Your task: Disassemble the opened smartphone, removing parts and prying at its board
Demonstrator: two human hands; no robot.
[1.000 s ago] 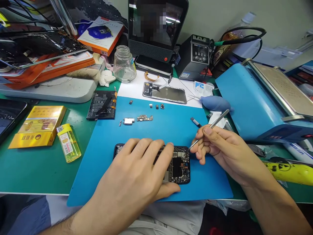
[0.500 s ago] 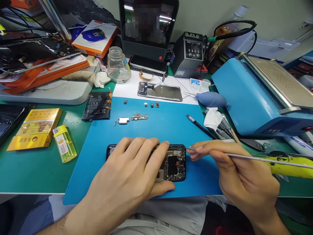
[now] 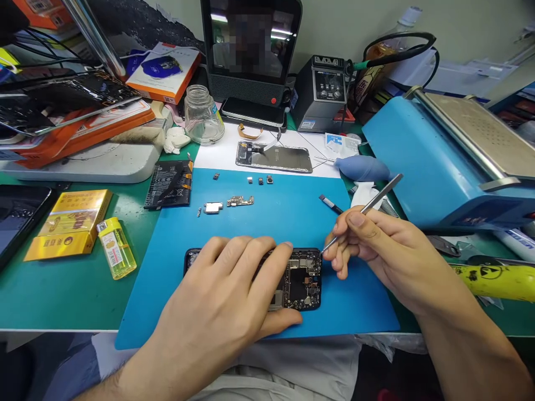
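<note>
My left hand [image 3: 225, 295] lies over an opened phone [image 3: 300, 284], with fingers along its far edge and the thumb at its near edge. The hand hides the phone's middle and most of its left half. Bare circuit boards show at the phone's right end. Closed in a pinch, my right hand [image 3: 388, 245] holds slim metal tweezers [image 3: 378, 196] at a slant. Their pointed tip is at the phone's upper right corner; contact is too fine to tell. Beyond the hands lie a small connector board [image 3: 240, 201], a silvery part [image 3: 213, 208] and several tiny camera modules [image 3: 270, 180].
A phone screen [image 3: 288, 159] lies on white paper at the back. Left of the blue mat [image 3: 175, 234] are a battery [image 3: 169, 184], a yellow lighter [image 3: 117, 250] and a gold box [image 3: 69, 223]. At right are a brush [image 3: 330, 203], a blower bulb [image 3: 361, 168] and a blue machine [image 3: 401, 161].
My right hand has turned and tilted the tweezers up from nearly level to a steep slant, their tip staying at the phone's right end. My left hand keeps its hold. The view has shifted slightly.
</note>
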